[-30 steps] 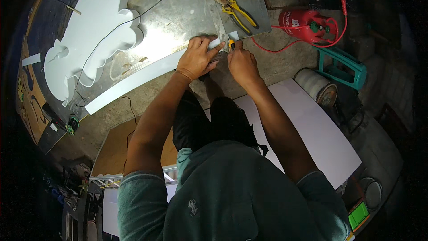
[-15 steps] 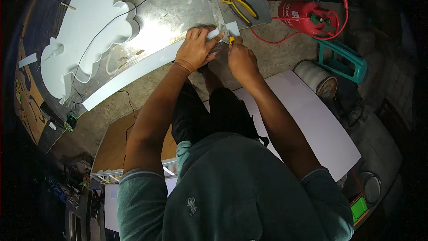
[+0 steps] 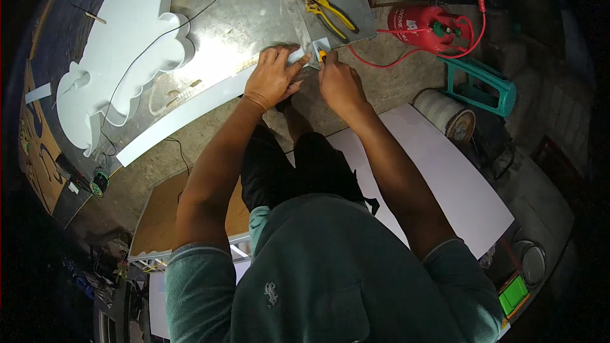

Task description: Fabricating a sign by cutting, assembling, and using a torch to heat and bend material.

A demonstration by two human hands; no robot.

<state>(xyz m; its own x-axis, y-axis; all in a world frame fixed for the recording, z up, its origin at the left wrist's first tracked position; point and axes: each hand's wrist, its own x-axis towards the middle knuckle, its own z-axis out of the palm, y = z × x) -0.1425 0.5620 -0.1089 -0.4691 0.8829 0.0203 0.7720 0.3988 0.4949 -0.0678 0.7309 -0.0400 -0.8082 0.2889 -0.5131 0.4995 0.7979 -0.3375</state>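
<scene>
Concrete floor [image 3: 387,73] spreads under a dim workshop, its edges falling into shadow. Across the far left stretches a grey metal bench [image 3: 260,9], a patch of its top glaring with light. At the near right lies a broad white sheet [image 3: 432,171]; at the near left, a brown board [image 3: 159,209].

On the left of the bench rests a large white cut-out [image 3: 121,32] with a scalloped outline and raised walls, a dark wire [image 3: 189,21] trailing over it. Off the bench's right end are a red gas cylinder [image 3: 413,32] and, nearer, a green stool [image 3: 499,92].

Along the bench's near edge runs a long white strip [image 3: 190,112], its right end beneath a flat metal bar [image 3: 293,19] laid crosswise. The left hand [image 3: 272,76] bears on the strip, fingers bent and thumb reaching toward the bar's near end; whether they close around the strip I cannot tell. The right hand [image 3: 341,86], just beside the bar, has its fingers wrapped round a small yellow-handled tool [image 3: 323,55]. Yellow-handled pliers [image 3: 311,3] lie at the bar's far end.
</scene>
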